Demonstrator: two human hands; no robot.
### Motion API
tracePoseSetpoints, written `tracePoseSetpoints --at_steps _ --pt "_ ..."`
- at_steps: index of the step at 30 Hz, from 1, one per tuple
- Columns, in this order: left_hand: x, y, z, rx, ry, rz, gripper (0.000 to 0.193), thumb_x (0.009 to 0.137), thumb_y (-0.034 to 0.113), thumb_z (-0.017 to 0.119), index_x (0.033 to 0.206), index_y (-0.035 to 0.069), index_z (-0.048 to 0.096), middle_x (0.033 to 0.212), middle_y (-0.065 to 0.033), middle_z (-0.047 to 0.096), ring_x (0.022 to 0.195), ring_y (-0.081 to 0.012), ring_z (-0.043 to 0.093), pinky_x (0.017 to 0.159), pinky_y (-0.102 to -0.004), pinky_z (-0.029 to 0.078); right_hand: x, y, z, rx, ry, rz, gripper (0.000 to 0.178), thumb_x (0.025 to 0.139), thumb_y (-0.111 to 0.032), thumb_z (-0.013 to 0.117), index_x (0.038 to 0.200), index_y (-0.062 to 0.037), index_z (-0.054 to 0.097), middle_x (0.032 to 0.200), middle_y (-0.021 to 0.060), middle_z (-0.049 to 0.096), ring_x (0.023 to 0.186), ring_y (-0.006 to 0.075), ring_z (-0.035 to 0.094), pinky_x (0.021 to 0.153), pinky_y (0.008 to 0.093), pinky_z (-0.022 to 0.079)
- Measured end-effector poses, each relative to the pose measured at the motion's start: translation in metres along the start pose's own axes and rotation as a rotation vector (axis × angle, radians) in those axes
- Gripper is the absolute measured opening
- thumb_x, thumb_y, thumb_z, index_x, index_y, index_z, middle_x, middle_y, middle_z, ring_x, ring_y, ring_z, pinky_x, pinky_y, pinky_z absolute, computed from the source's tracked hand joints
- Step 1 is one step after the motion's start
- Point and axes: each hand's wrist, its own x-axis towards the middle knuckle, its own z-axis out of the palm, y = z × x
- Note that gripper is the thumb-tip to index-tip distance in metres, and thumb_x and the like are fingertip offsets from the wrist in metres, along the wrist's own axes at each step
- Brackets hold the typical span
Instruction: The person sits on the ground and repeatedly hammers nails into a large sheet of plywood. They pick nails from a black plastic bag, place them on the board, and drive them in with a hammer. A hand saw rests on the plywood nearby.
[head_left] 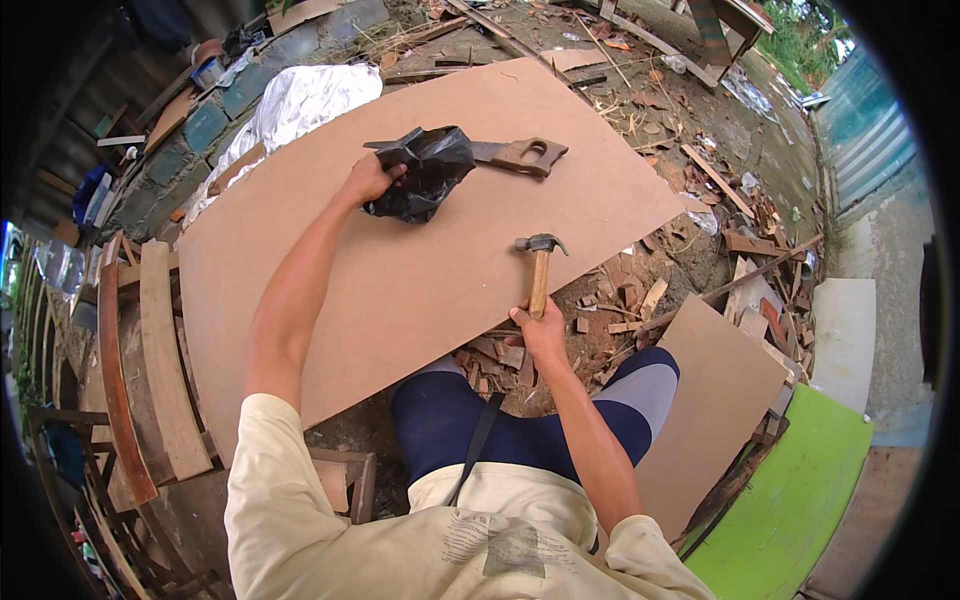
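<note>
A large brown board (400, 290) lies in front of me. My left hand (376, 182) reaches over its far part, fingers closed on the edge of a crumpled black plastic bag (425, 180). A handsaw (520, 156) with a wooden handle lies on the board, its blade partly hidden by the bag. Near the board's right edge, my right hand (541, 328) grips the wooden handle of a claw hammer (540, 275). The hammer's head points away from me, and its claw curves to the right.
Wood scraps and debris (635, 290) litter the ground to the right. A smaller brown board (715, 400) and a green panel (795, 500) lie at the lower right. White sheeting (310, 100) covers blocks at the back left. Wooden planks (165, 360) stand along the left side.
</note>
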Motion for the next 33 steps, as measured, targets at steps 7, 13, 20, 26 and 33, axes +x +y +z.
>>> tracePoseSetpoints --at_steps 7,13,20,26,33 --pt "-0.013 0.006 0.017 -0.238 0.237 0.034 0.018 0.097 0.013 0.066 0.106 -0.001 0.073 0.089 -0.0094 0.077 0.078 -0.0184 0.074 0.074 -0.0322 0.057 -0.003 -0.002 0.005 0.008 -0.015 -0.008 0.017 0.092 -0.002 0.067 0.1 -0.0013 0.051 0.089 0.004 0.053 0.07 0.0169 0.062 0.053 0.0313 0.064" --pt "-0.101 0.072 0.083 -0.019 0.71 0.637 0.011 0.097 0.011 0.069 0.104 0.002 0.071 0.094 -0.0115 0.073 0.082 -0.0217 0.069 0.072 -0.0335 0.054 -0.002 0.002 -0.001 0.018 0.02 -0.022 0.016 0.094 -0.003 0.067 0.101 -0.0028 0.053 0.09 0.0034 0.054 0.074 0.015 0.06 0.054 0.0305 0.064" --pt "-0.139 0.04 0.122 -0.234 0.332 0.2 0.01 0.094 0.008 0.067 0.103 0.004 0.072 0.095 -0.0115 0.071 0.089 -0.0292 0.065 0.082 -0.0394 0.051 0.001 0.009 0.002 0.02 0.002 -0.051 0.017 0.093 -0.003 0.066 0.101 -0.0007 0.052 0.086 0.0035 0.051 0.071 0.0166 0.062 0.053 0.0317 0.064" --pt "-0.115 0.02 0.12 0.031 0.347 0.352 0.012 0.097 0.013 0.065 0.102 0.004 0.071 0.102 -0.0124 0.071 0.097 -0.0321 0.066 0.091 -0.0411 0.048 -0.001 0.006 0.002 0.007 -0.009 -0.064 0.017 0.094 -0.005 0.067 0.102 -0.0007 0.052 0.086 0.0031 0.051 0.071 0.0164 0.061 0.052 0.0313 0.063" --pt "-0.113 0.023 0.122 0.129 0.295 0.315 0.013 0.096 0.018 0.066 0.103 0.008 0.071 0.109 -0.007 0.07 0.111 -0.029 0.061 0.101 -0.0441 0.041 -0.002 0.006 -0.001 0.008 -0.018 -0.061 0.019 0.094 -0.006 0.068 0.103 0.0 0.052 0.086 0.0036 0.051 0.07 0.0161 0.061 0.051 0.0311 0.063"
